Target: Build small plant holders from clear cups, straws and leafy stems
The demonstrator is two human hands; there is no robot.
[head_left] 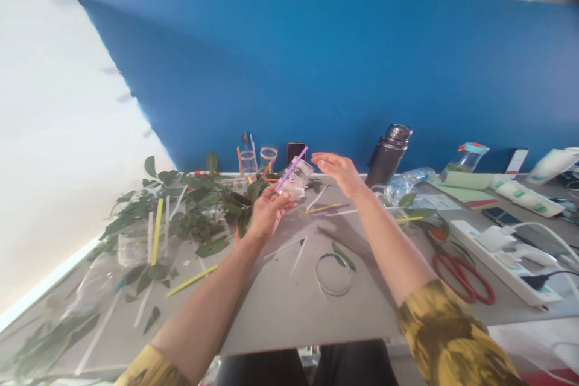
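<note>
My left hand [266,216] is closed around a small clear plastic cup [300,180], tilted above the middle of the table. A purple straw [289,171] slants across the cup's near side; whether my fingers pinch it or it sits in the cup I cannot tell. To the right, my right hand [340,176] is raised with its fingers stretched out, apart from the cup and holding nothing. Leafy green cuttings [199,211] spread beside and behind my left hand. Below my right hand lie a yellow straw [323,208] and several other straws.
A wire coil [333,294] lies near the front. Red-handled scissors [473,295] and a white power strip [511,274] with cables are at right. A dark thermos [388,160] stands by the blue wall, near a crumpled clear bottle [409,184]. Clear cups [248,163] stand at the back.
</note>
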